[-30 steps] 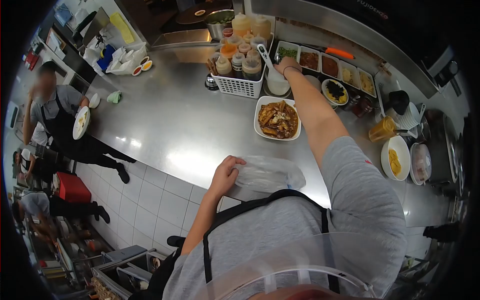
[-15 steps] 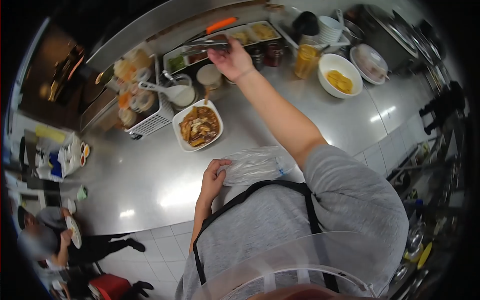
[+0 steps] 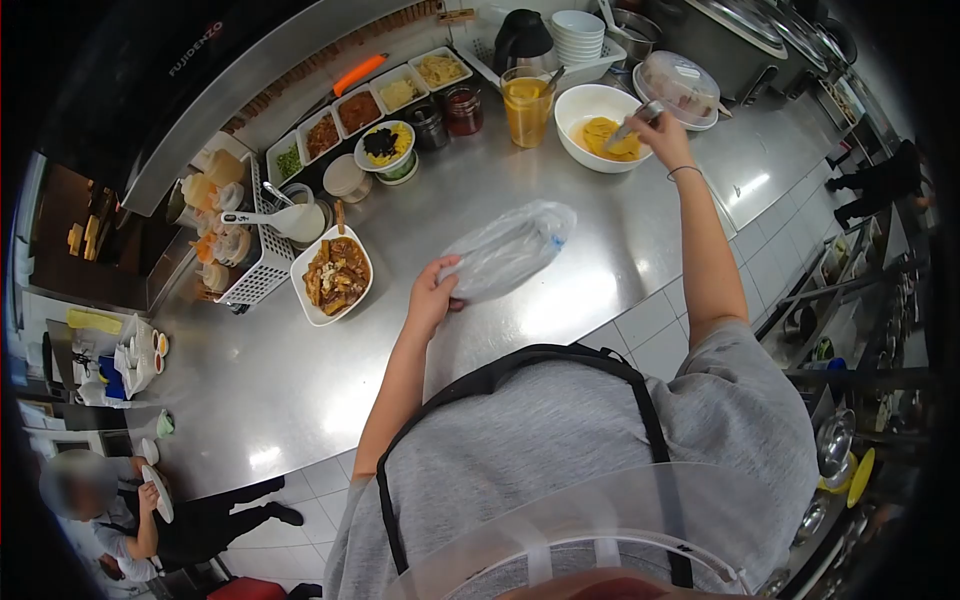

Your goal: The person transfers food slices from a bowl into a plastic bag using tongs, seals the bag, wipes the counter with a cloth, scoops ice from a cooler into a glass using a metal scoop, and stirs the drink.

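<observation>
My left hand (image 3: 432, 296) grips the left end of a clear plastic bag (image 3: 512, 250) over the steel counter. My right hand (image 3: 668, 138) holds metal tongs (image 3: 632, 126) at a white bowl (image 3: 572, 108), their tips close to the yellow food (image 3: 612, 140) inside. To the left of the bag stands a square white bowl of brown stew (image 3: 336, 274). A small bowl with yellow and black food (image 3: 386, 146) sits behind it, on another container.
A row of topping trays (image 3: 355, 108) lines the back, near an orange-handled tool (image 3: 360, 72). A glass jug of orange liquid (image 3: 527, 108) stands left of the white bowl. A basket of bottles (image 3: 262, 272) is at left. A co-worker (image 3: 140, 510) holds a plate at lower left.
My right hand has moved with the tongs from the topping trays to the white bowl at right. The bag in my left hand has shifted away from my body. The camera view has turned.
</observation>
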`<state>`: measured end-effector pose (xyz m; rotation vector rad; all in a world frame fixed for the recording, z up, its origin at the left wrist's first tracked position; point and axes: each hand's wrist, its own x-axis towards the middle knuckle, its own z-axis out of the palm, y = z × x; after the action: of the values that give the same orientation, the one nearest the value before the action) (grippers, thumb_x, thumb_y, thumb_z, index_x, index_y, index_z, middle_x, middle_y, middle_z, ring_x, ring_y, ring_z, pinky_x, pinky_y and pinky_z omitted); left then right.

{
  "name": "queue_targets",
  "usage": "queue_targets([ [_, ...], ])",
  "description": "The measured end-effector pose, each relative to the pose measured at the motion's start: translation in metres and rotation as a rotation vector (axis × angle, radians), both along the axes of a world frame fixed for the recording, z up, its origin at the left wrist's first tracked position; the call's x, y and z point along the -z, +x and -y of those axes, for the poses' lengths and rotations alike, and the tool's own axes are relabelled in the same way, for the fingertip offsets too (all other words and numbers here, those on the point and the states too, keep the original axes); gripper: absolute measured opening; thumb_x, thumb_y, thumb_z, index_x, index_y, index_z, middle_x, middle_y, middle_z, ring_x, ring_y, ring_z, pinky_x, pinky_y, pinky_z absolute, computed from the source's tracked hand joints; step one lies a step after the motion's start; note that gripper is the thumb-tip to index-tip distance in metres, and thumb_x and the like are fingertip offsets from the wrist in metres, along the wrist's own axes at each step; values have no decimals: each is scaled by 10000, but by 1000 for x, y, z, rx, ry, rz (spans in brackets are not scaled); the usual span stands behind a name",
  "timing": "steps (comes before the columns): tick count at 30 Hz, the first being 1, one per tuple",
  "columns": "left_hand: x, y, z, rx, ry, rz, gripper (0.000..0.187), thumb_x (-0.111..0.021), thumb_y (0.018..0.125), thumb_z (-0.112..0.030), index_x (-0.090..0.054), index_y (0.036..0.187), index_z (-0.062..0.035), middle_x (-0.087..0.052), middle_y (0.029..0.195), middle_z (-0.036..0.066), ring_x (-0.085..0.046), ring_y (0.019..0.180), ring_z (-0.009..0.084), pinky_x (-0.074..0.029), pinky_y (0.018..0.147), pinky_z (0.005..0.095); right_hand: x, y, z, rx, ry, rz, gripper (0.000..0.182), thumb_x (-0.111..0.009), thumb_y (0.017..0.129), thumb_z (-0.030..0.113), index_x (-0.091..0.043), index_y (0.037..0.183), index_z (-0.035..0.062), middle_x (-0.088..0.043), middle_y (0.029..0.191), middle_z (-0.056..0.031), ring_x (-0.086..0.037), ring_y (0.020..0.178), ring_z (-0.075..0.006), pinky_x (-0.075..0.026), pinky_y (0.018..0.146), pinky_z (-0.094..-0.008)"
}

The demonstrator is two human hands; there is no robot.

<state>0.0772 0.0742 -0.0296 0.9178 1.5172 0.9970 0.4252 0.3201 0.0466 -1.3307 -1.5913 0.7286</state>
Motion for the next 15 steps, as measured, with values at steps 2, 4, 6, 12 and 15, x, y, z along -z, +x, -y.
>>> queue_targets([
  [2, 1, 6, -16, 18, -10, -14, 309, -508, 830, -112, -525, 1137, -79, -536, 1017, 54, -532, 769, 119, -486, 556, 240, 18, 8, -13, -107, 4, 475, 473, -692, 717, 253, -533, 1060, -31, -612, 897, -164, -606, 752, -219, -476, 686, -317],
  [4, 1, 13, -29, 35, -19, -23, 309, -512, 830, -118, -526, 1136, -79, -535, 1019, 53, -531, 769, 120, -485, 558, 239, 23, 7, -13, -126, 59, 445, 506, -692, 720, 269, -519, 1088, -32, -617, 892, -154, -606, 757, -221, -474, 687, -316],
  [6, -1, 22, -42, 27, 18, -13, 317, -517, 816, -110, -530, 1132, -95, -576, 825, 55, -546, 581, 113, -484, 504, 220, 23, 5, -11, -152, 144, 410, 573, -689, 727, 294, -483, 1161, -18, -625, 874, -138, -605, 769, -225, -468, 693, -306],
  [12, -7, 44, -76, 62, -55, 8, 321, -520, 808, -119, -528, 1127, -86, -584, 794, 71, -555, 576, 123, -480, 488, 218, 18, 24, -25, -176, 87, 381, 451, -688, 739, 256, -531, 1077, 3, -632, 840, -113, -602, 753, -202, -467, 698, -299],
  [15, -12, 51, -85, 112, -104, -10, 325, -523, 824, -152, -515, 1143, -86, -557, 946, 63, -548, 666, 121, -475, 561, 228, 20, 31, -29, -107, 132, 168, 370, -682, 753, 244, -555, 1002, 1, -634, 818, -87, -596, 731, -161, -465, 689, -286],
])
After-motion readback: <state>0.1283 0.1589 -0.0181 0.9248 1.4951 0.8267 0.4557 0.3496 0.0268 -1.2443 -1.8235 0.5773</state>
